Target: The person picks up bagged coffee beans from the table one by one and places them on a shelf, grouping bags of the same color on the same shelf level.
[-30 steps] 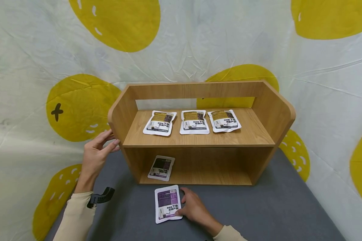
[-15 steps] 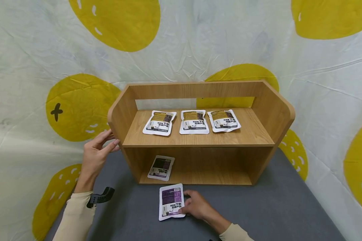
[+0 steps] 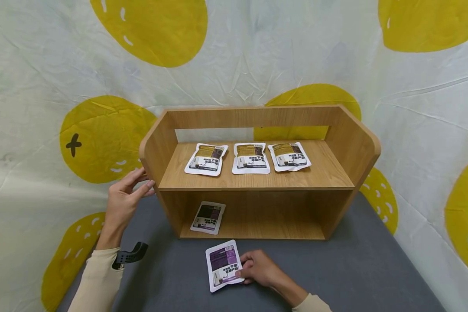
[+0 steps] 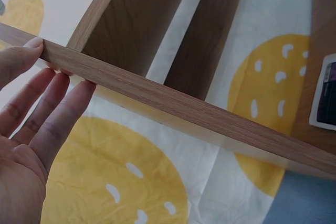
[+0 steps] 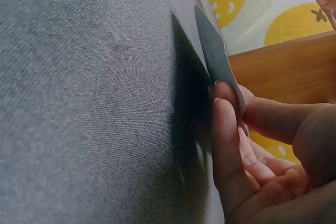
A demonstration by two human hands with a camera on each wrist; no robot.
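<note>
Low in the head view, my right hand (image 3: 258, 268) pinches the right edge of a white-bordered purple pouch (image 3: 223, 262) with printed lettering, its top leaning left. The right wrist view shows thumb and fingers (image 5: 227, 129) on either side of the pouch (image 5: 212, 45), its lower edge lifted off the grey cloth over a shadow. At the left, my left hand (image 3: 125, 201) holds the front edge of the side panel of a two-tier wooden shelf (image 3: 253, 189). In the left wrist view, the thumb lies on the panel's edge (image 4: 157, 95) and the fingers (image 4: 73, 103) against its outer face.
Three gold-brown pouches (image 3: 251, 158) lie in a row on the upper tier. A dark purple pouch (image 3: 208, 217) lies at the left of the lower tier, bare wood (image 3: 273, 219) to its right. A patterned curtain (image 3: 234, 56) hangs behind the grey-covered table (image 3: 359, 268).
My right hand has shifted slightly right with the purple pouch, which has turned so its top leans left. The left hand and shelf have stayed in place.
</note>
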